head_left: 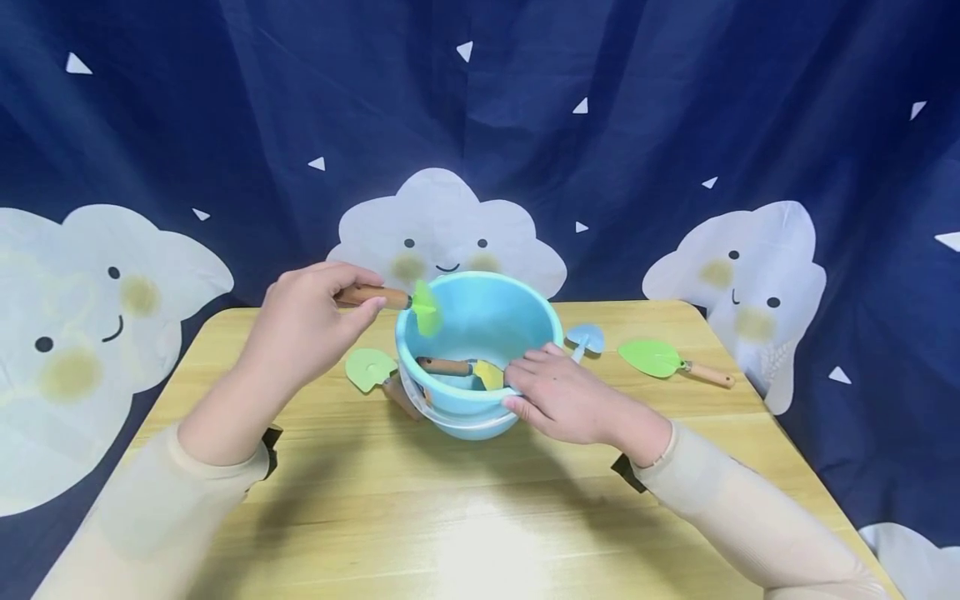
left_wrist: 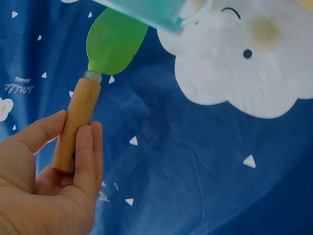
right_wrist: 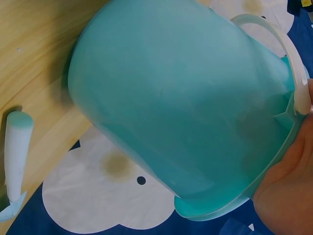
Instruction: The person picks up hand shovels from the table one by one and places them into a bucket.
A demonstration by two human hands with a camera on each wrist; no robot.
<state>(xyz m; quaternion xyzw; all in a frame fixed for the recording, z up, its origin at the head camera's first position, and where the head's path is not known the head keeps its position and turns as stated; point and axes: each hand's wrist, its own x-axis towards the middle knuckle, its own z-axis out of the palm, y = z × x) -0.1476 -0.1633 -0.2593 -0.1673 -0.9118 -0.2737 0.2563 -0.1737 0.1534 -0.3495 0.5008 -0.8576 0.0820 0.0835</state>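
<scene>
My left hand (head_left: pixel 303 329) pinches the wooden handle of a toy shovel with a green blade (head_left: pixel 426 310), thumb on one side and fingers on the other. That blade hangs over the left rim of a light-blue bucket (head_left: pixel 487 304). In the left wrist view the shovel's handle (left_wrist: pixel 78 122) is fully visible beside the bucket's edge. With curled fingers, my right hand (head_left: pixel 562 392) grips the bucket's near right rim. Inside the bucket lies a wooden-handled tool with a yellow blade (head_left: pixel 489 375). The bucket's white carrying handle (right_wrist: pixel 288 54) hangs at its side.
A pale green toy shovel (head_left: pixel 369 369) lies left of the bucket, its handle partly hidden. To the right lie a small blue shovel (head_left: pixel 587 338) and a green leaf-shaped trowel (head_left: pixel 652 358). Behind the wooden table (head_left: pixel 360 517) hangs a blue cloud-patterned curtain (head_left: pixel 465 100).
</scene>
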